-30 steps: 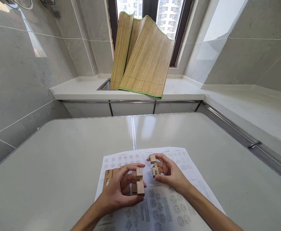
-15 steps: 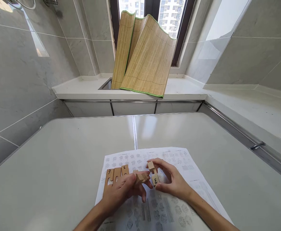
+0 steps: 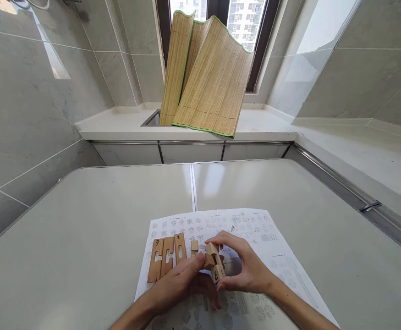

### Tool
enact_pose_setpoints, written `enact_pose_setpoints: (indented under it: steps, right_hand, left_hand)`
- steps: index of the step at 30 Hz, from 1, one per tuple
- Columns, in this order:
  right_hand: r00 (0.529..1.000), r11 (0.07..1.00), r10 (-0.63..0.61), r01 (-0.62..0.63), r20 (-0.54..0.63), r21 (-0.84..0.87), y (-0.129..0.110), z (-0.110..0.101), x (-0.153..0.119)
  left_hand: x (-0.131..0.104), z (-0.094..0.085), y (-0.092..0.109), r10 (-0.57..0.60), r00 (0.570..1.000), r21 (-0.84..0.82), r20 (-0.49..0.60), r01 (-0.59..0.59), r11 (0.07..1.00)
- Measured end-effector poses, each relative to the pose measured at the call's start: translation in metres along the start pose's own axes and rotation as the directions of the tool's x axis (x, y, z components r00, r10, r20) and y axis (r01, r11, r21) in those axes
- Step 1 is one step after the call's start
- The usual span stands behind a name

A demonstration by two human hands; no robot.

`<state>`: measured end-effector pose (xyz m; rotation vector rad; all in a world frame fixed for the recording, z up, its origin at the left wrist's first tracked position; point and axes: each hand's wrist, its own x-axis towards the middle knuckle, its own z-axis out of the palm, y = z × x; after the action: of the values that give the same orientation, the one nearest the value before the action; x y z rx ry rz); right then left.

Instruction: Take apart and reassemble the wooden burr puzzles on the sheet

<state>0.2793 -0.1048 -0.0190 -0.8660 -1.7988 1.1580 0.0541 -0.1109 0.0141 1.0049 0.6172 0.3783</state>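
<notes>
Left hand (image 3: 189, 280): grasping a small wooden block (image 3: 208, 262), pressed against the right hand's piece
Right hand (image 3: 243, 263): pinching a notched wooden piece (image 3: 217, 274) marked 3 between thumb and fingers
Flat slotted pieces (image 3: 167, 256): three, side by side on the printed sheet (image 3: 282, 266), left of the hands
Upright-looking block (image 3: 195, 246): just beyond the left hand
Sheet: on the table (image 3: 93, 238), near side
Bamboo mat (image 3: 210, 82): far ledge (image 3: 121, 126), by the window (image 3: 244, 23)

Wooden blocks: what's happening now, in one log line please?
left hand: holds small block | right hand: holds piece marked 3 | held pieces: appear touching | slotted pieces: three, on printed paper
</notes>
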Motion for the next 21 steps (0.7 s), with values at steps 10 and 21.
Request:
enact_pose_setpoints:
  steps: [10, 21]
  right_hand:
    - [0.999, 0.996, -0.049, 0.049, 0.001, -0.074, 0.006, 0.007, -0.003]
    - [0.986, 0.953, -0.146, 0.118, -0.082, -0.278, 0.011, 0.008, -0.003]
  left_hand:
    - [0.001, 0.006, -0.002, 0.023, 1.000, 0.101, -0.009, -0.022, 0.995]
    - [0.005, 0.007, -0.005, -0.003, 0.991, 0.126, -0.134, 0.020, 0.992]
